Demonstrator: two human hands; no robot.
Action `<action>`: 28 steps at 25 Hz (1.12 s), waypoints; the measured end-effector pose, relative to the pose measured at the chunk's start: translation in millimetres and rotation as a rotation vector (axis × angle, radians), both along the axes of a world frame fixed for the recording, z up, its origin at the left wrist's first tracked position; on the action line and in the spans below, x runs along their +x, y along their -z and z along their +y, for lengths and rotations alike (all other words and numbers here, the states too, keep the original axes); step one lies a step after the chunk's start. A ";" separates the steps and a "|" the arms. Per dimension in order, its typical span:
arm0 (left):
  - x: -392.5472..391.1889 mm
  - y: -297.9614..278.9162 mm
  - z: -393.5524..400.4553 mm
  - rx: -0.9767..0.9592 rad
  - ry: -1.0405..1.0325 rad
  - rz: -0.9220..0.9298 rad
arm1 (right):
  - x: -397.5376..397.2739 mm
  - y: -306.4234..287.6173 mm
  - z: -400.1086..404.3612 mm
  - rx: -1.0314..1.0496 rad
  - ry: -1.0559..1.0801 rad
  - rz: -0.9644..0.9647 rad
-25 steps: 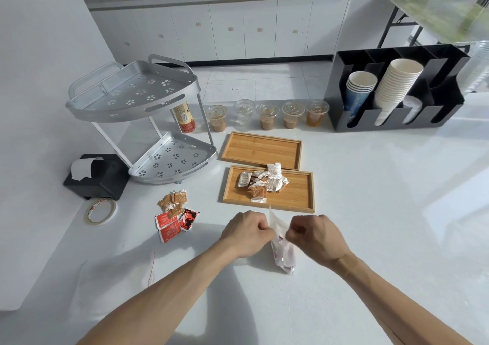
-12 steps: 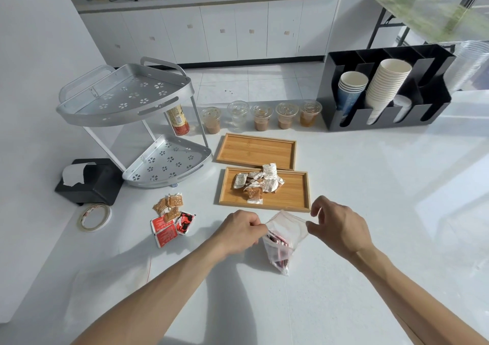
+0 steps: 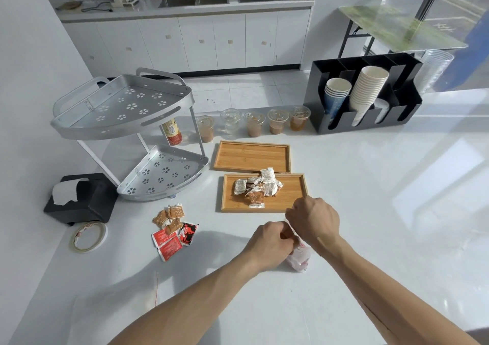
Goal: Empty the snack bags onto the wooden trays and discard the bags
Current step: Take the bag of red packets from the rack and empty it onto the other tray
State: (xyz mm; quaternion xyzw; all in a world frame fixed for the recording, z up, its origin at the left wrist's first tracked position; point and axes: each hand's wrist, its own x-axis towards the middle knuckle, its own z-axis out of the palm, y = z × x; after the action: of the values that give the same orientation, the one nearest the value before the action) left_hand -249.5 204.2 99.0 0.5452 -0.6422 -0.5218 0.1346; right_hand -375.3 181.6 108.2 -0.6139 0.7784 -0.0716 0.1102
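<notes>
Left hand (image 3: 271, 241) and right hand (image 3: 315, 219) both grip the top of a clear snack bag (image 3: 299, 257) standing on the white desk (image 3: 370, 212), near the front wooden tray (image 3: 291, 201) holding wrapped snacks (image 3: 258, 190).

Left hand (image 3: 272, 241) and right hand (image 3: 315, 219) curled, touching.

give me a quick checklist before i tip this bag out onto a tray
1. Both hands on the clear snack bag: ok, left hand and right hand grip its top.
2. Bag mouth open: cannot tell, hands hide it.
3. Free tray: ok, far wooden tray is bare.
4. Near wooden tray: not ok, already holds wrapped snacks.
5. Loose packets on the counter: not ok, off any tray.
</notes>
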 end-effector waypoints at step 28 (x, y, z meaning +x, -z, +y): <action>104.9 62.4 -76.7 -0.029 -0.511 0.168 | -29.0 -55.1 -90.0 0.064 -0.074 -0.585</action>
State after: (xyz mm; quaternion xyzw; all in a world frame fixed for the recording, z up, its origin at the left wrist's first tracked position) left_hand -144.5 127.5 36.5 0.6424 -0.4777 -0.5049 0.3227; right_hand -404.3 91.5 163.3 -0.5915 0.6924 -0.2170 0.3516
